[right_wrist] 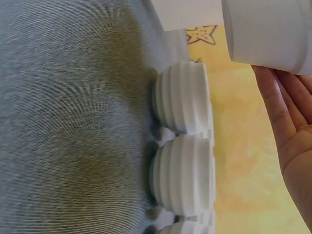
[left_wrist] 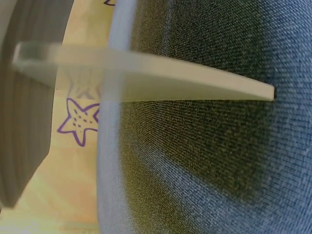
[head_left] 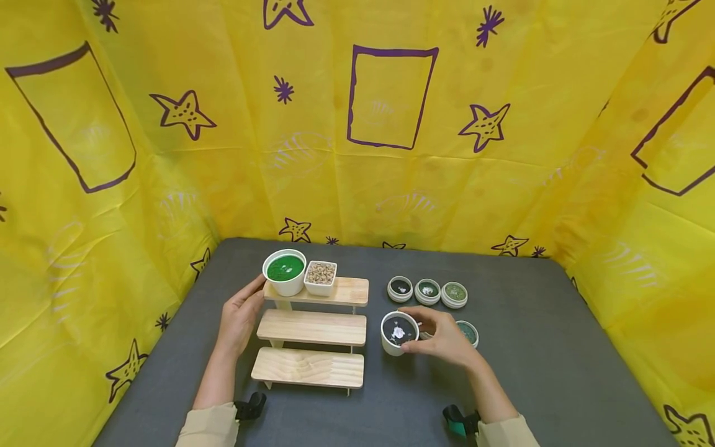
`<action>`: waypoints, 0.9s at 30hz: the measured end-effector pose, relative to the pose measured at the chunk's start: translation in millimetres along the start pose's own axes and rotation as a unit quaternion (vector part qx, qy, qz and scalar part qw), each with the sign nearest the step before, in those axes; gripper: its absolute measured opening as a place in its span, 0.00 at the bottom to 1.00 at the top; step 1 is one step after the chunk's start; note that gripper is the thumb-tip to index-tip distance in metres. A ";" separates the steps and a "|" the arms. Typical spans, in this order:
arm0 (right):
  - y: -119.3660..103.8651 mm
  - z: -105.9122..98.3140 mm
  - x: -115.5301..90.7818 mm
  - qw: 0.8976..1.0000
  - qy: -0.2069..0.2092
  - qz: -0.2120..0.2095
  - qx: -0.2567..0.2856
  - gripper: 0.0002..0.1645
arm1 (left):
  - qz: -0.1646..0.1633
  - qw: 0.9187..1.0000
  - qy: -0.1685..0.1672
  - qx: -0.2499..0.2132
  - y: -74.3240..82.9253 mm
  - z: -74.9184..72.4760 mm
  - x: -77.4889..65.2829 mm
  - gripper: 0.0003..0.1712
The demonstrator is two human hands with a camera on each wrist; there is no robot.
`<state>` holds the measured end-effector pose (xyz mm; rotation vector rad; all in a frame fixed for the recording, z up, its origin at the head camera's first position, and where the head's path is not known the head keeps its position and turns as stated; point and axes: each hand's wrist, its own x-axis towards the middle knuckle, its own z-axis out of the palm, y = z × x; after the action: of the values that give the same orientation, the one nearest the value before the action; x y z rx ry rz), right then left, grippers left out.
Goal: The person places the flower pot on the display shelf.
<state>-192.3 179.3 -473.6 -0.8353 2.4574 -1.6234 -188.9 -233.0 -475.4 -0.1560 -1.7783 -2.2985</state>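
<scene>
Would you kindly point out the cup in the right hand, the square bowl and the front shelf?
Cup (right_wrist: 270, 34): right wrist view, on its side wall.
Square bowl (head_left: 319, 289): head view, front wall.
Front shelf (head_left: 308, 367): head view, middle of its top.

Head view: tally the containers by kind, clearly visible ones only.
Large round cups: 2 (green-filled cup on the top shelf, dark-filled cup in the right hand)
Square bowl: 1
Small round pots: 4
Total: 7

Something pale shows behind the right hand's fingers; can't tell if it's another pot.
</scene>
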 end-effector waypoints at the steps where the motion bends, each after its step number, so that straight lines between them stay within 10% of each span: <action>1: -1.4 -0.8 1.2 1.000 0.002 -0.001 0.000 0.37 | -0.001 1.000 0.000 0.000 -0.1 0.0 -0.1 0.20; 27: -41.1 -15.7 31.7 0.998 0.059 -0.019 -0.003 0.37 | 0.023 1.000 -0.008 -0.012 -1.9 0.2 -1.2 0.20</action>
<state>-208.5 165.2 -423.8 -0.8135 2.5421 -1.7264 -188.3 -232.3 -477.3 -0.2165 -1.7357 -2.2946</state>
